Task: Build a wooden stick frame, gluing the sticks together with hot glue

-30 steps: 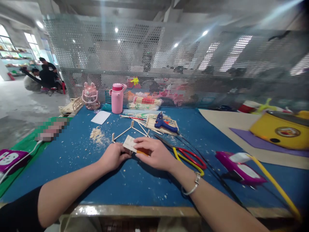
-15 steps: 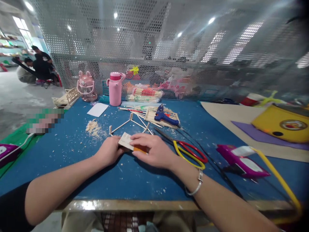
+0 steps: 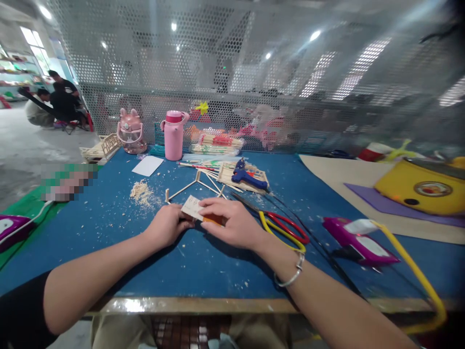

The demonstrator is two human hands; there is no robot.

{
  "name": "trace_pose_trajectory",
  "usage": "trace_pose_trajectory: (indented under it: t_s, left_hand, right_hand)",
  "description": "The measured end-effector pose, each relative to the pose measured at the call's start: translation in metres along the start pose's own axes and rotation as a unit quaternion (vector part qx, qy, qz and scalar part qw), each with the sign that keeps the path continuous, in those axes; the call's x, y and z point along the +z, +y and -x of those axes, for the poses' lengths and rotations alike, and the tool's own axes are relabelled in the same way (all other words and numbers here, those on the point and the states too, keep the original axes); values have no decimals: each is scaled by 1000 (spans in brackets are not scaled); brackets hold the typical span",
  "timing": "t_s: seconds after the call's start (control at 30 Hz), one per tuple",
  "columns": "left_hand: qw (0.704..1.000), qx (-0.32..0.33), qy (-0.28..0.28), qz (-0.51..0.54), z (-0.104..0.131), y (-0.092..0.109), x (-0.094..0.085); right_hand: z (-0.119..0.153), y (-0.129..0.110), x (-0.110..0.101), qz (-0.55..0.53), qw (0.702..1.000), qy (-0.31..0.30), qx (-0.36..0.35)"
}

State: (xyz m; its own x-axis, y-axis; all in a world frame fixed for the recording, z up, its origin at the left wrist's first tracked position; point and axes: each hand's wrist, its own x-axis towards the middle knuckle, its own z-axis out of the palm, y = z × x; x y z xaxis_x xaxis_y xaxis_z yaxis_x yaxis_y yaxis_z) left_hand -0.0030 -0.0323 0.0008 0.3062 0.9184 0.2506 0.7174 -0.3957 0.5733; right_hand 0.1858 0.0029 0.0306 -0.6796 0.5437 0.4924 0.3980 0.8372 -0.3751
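Observation:
My right hand [image 3: 234, 224] is closed on a small flat block [image 3: 193, 207], whitish with faint marks on its upper face and orange at the end under my fingers. Against the block's left end is my left hand [image 3: 167, 225], its fingers curled; what they pinch is hidden. Just beyond both hands stands a thin wooden stick frame [image 3: 197, 180] with short uprights at its corners. To the left of the frame lies a small heap of wood shavings [image 3: 140, 190]. Scissors [image 3: 286, 228] with red and yellow handles rest right of my right hand.
A blue glue gun [image 3: 250, 179] lies on a stick tray behind the scissors, its cable running forward. A pink bottle [image 3: 173, 138] and clear jug [image 3: 131, 135] stand at the back. Purple tool [image 3: 363, 242] and yellow container [image 3: 421, 186] are at right; white paper [image 3: 147, 166] lies back left.
The block's whitish end has shifted slightly up and to the right, and its tilt differs a little. The hands keep nearly the same places. The camera view has shifted slightly.

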Motion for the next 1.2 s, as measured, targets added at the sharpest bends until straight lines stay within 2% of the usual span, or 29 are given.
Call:
trace_pose_trajectory:
  t_s: [0.13,0.23,0.47,0.57,0.63,0.67,0.73,0.83,0.93,1.0,1.07,1.13,1.2]
  left_hand:
    - [1000,-5,-3,-3,1,2,-1]
    - [1000,-16,0,-13,1,2,-1]
    - [1000,-7,0,1,1,2,1]
    - [1000,-3,-9,24,2,5,-4]
    - [999,-34,-7,23,4,6,-11]
    - [999,-45,1,11,5,5,-14]
    - [999,-22,-5,-37,6,1,-21]
    - [994,24,-48,-97,2,-6,-25]
    - [989,39,-50,-134,-4,-10,-20]
    - [986,70,-27,-150,-7,-10,-18]
    - [984,98,35,-142,-8,-9,-19]
    - [979,96,142,-112,-6,-8,-26]
    - [961,56,259,-74,-4,-7,-38]
  right_hand:
    - [1,-2,0,10,1000,9,13]
    - [1,-4,0,-2,1000,-7,-6]
    - [1,-2,1,20,1000,-2,-9]
    - [-2,7,-8,21,997,73,25]
    - [-3,14,-17,-6,990,133,48]
    - [-4,17,-22,-19,985,160,55]
    - [-4,21,-30,-37,977,201,67]
    - [-4,20,-34,-43,970,229,66]
    - [-3,16,-32,-31,971,230,50]
    - [-3,16,-33,-20,970,240,40]
    - [-2,18,-36,-8,963,268,36]
    - [-2,22,-42,3,948,315,40]
    - [-1,27,-49,3,929,366,57]
